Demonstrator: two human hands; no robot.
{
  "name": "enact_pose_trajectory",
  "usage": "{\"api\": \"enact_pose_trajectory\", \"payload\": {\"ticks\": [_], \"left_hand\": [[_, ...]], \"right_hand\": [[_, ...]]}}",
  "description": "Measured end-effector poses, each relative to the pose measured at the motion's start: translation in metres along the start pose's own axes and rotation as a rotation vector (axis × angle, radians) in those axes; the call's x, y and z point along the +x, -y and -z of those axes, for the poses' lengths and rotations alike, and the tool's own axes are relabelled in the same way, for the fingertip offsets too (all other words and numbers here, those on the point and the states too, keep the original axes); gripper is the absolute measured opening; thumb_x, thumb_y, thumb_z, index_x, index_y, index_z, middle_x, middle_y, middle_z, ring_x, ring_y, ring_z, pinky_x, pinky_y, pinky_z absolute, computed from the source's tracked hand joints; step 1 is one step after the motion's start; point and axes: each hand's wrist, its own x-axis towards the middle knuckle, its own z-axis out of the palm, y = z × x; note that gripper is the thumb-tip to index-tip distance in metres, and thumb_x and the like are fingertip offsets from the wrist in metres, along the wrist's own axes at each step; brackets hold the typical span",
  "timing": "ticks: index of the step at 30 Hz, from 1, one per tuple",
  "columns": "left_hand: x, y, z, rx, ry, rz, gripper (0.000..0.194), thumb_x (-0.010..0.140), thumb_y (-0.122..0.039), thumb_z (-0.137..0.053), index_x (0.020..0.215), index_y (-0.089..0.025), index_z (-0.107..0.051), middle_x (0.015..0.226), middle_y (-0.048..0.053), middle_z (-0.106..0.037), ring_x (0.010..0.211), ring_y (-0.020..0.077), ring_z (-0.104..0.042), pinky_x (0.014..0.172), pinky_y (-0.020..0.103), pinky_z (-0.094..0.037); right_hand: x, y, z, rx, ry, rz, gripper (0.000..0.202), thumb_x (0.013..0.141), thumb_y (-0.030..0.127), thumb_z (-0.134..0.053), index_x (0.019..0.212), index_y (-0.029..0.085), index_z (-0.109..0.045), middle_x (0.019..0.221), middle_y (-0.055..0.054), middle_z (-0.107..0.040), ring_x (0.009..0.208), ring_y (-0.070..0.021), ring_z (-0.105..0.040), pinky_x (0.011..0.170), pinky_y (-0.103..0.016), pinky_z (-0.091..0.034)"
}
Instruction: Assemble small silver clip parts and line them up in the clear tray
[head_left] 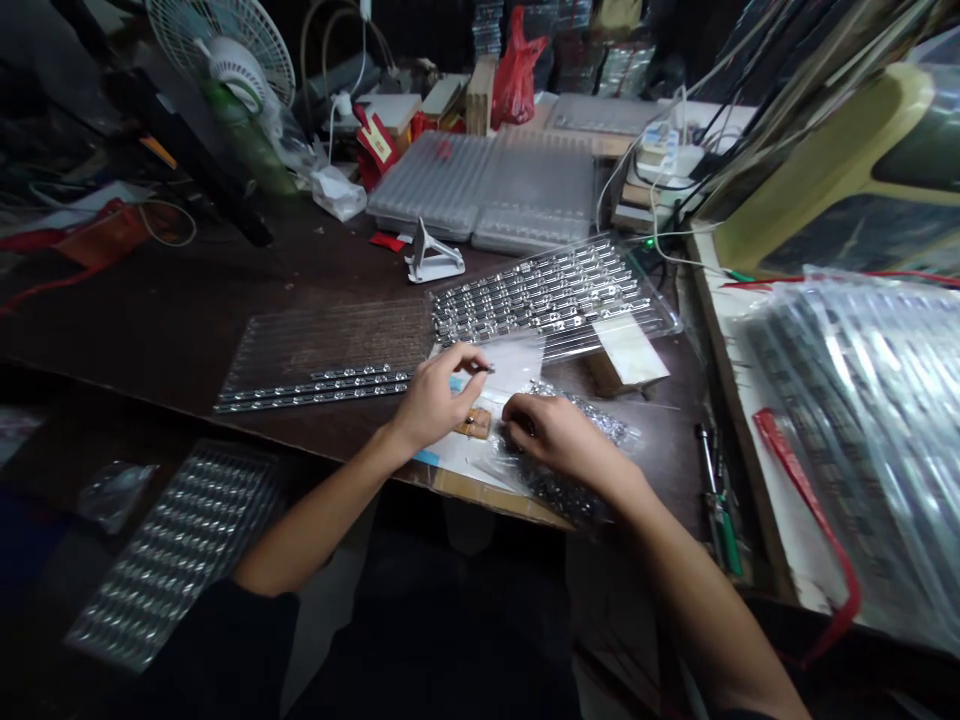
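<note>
My left hand [439, 395] pinches a small metal part [489, 369] between thumb and forefinger, above a white sheet [510, 365]. Just below its fingertips lies a small orange-brown block [475, 423]. My right hand [544, 425] has its fingers curled together beside a pile of small shiny parts [574, 492] in clear plastic; whatever they hold is hidden. Behind the hands, a clear tray filled with rows of metal pieces [540, 290] rests tilted on a white-topped block [630, 350]. Left of them is a clear tray [337, 335] with a few filled rows at its near edge.
Clear ribbed trays [487, 185] and a white stand [435, 262] are at the back. A green-handled screwdriver [727, 535] lies right, near stacked filled trays [870, 430] and a red strap [814, 510]. Another filled tray [172, 550] sits lower left.
</note>
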Motion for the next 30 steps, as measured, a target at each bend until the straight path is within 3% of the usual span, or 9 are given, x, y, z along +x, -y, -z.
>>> {"api": "enact_pose_trajectory", "payload": {"ticks": [4,7,17,22,28,30], "left_hand": [[-0.043,0.017,0.013,-0.001,0.042,0.101,0.009,0.09,-0.019,-0.06,0.097,-0.017,-0.067,0.098,0.003,-0.071,0.093,0.015,-0.065,0.087,0.027,-0.049],[-0.056,0.028,0.012,-0.032,0.095,0.113,0.009,0.091,-0.023,-0.063,0.094,-0.019,-0.07,0.099,0.003,-0.072,0.095,0.0162,-0.066,0.089,0.029,-0.049],[-0.059,0.032,0.006,0.049,0.106,0.049,0.003,0.087,-0.02,-0.069,0.089,-0.019,-0.071,0.093,0.003,-0.074,0.089,0.0189,-0.066,0.085,0.033,-0.048],[-0.06,0.032,0.005,0.045,0.139,0.05,0.004,0.088,-0.019,-0.066,0.089,-0.019,-0.07,0.094,0.004,-0.074,0.09,0.0196,-0.066,0.086,0.035,-0.048],[-0.066,0.031,0.008,0.125,-0.085,0.146,0.006,0.091,-0.021,-0.062,0.09,-0.019,-0.068,0.093,0.004,-0.073,0.09,0.0195,-0.065,0.085,0.034,-0.049],[-0.069,0.031,0.009,0.202,-0.029,0.15,0.007,0.092,-0.022,-0.061,0.093,-0.02,-0.067,0.095,0.004,-0.072,0.092,0.0206,-0.064,0.086,0.034,-0.048]], "right_hand": [[0.004,-0.002,-0.006,0.086,-0.09,0.098,0.023,0.092,0.01,-0.052,0.102,0.014,-0.072,0.097,-0.008,-0.069,0.085,-0.0176,-0.065,0.076,-0.027,-0.046],[0.009,-0.004,-0.01,0.09,-0.138,0.124,0.03,0.091,0.007,-0.05,0.105,0.015,-0.074,0.099,-0.01,-0.068,0.085,-0.0177,-0.065,0.077,-0.028,-0.049],[0.018,-0.004,-0.024,0.102,-0.216,0.085,0.02,0.087,0.01,-0.058,0.097,0.015,-0.075,0.094,-0.008,-0.072,0.083,-0.0172,-0.066,0.077,-0.026,-0.049],[0.021,0.005,-0.034,-0.062,-0.141,0.051,0.022,0.092,0.014,-0.052,0.1,0.014,-0.072,0.096,-0.01,-0.068,0.086,-0.0181,-0.064,0.078,-0.027,-0.048],[0.023,0.014,-0.039,-0.117,-0.087,0.156,0.023,0.095,0.013,-0.049,0.105,0.013,-0.069,0.099,-0.011,-0.065,0.09,-0.0192,-0.06,0.08,-0.029,-0.046],[0.022,0.018,-0.039,-0.199,-0.05,0.203,0.023,0.097,0.014,-0.048,0.107,0.012,-0.069,0.099,-0.011,-0.065,0.089,-0.0195,-0.058,0.08,-0.03,-0.045]]}}
